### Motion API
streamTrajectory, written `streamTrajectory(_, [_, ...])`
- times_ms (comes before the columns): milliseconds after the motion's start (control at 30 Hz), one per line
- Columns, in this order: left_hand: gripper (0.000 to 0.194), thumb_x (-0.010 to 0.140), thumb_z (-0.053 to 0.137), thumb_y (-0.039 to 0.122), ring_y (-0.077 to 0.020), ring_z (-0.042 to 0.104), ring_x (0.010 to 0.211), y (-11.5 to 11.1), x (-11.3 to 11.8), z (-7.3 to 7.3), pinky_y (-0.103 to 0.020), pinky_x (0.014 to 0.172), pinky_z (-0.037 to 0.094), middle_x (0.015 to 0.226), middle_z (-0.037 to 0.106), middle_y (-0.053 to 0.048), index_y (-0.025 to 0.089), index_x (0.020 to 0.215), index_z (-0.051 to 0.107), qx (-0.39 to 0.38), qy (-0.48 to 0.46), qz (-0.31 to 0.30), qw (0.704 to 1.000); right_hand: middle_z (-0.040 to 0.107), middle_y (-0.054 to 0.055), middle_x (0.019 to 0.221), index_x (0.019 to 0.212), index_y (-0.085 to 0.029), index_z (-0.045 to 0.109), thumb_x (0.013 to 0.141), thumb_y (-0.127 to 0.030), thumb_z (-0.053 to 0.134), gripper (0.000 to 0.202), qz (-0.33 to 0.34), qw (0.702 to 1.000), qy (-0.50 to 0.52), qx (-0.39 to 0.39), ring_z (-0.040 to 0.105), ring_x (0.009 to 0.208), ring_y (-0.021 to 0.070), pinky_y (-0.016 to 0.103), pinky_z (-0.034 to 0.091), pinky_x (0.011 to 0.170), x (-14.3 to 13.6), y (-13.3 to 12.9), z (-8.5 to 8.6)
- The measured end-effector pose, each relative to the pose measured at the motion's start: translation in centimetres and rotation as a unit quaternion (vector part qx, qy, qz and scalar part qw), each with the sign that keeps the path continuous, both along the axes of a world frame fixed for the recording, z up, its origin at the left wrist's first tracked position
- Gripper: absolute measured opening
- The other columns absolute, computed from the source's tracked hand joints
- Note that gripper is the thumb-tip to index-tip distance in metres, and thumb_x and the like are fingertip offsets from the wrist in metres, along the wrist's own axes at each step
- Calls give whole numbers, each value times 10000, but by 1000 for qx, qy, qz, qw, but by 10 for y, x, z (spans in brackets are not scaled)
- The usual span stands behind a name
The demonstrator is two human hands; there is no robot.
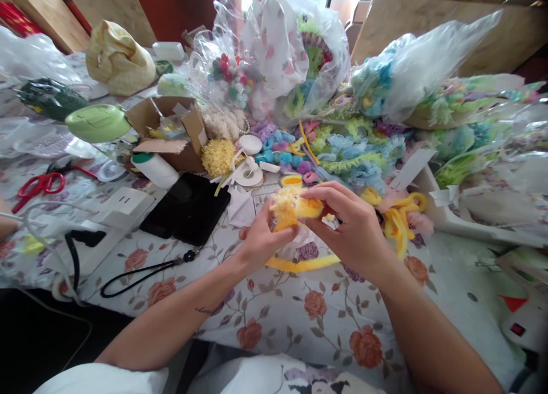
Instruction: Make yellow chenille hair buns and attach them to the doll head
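Over the flowered tablecloth point(314, 325), my left hand point(263, 234) is closed around a pale yellow fluffy piece point(285, 204). My right hand point(342, 217) pinches a brighter yellow fuzzy loop point(309, 208) against its right side. I cannot tell whether the two are joined. Below my hands, a long yellow fuzzy strip point(303, 265) curves across the cloth. Just beyond them lies a yellow ring-shaped piece point(291, 180). More yellow fuzzy strips point(400, 217) are heaped by my right hand, partly behind it.
A black phone or tablet point(186, 208) with a wrist strap lies left, near a power strip point(111, 222) and red scissors point(40, 188). Behind stand an open cardboard box point(165, 125), a yellow pompom point(219, 157) and colourful trims point(355, 148). A white machine point(524, 302) is at right.
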State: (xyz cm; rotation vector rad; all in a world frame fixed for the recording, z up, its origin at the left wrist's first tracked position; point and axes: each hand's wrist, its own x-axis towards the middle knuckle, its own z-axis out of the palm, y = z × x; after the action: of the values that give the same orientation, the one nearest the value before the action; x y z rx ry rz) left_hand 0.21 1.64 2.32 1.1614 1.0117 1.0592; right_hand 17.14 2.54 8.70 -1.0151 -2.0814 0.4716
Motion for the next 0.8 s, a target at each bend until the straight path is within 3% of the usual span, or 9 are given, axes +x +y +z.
streamTrajectory(333, [467,784,687,297,-268,609,1049,1,1,-1,-354,840,493,1156,629,-95,198,1208,518,10,-4,1,1000,623,50,1063,1044,-220,603,833,-88,606,249,-6,1000,5,6,609,760,133,240,522,620,-2,-1,-6])
streamTrajectory(500, [462,771,692,331,-262,602,1078,4,-3,-2,-365,887,487,1160,633,-73,216,1186,524,61,25,58,996,631,73,1090,1087,-244,602,867,-107,568,261,28,998,44,37,635,956,193,297,555,751,-5,-3,-3])
streamTrajectory(633, [616,692,756,395,-263,606,1099,12,-8,-7,-401,942,488,1177,641,-65,244,1219,475,149,37,95,983,621,96,1129,1144,-258,573,882,-93,539,312,88,992,33,85,617,1056,216,366,538,881,-8,-12,-5])
streamTrajectory(800, [891,582,790,535,-306,556,1177,31,-24,-17,-449,1026,439,1245,582,-99,241,1314,376,244,100,197,944,538,176,1237,1214,-205,514,839,-10,532,423,118,981,-22,150,585,1123,249,402,535,913,-11,-30,-27])
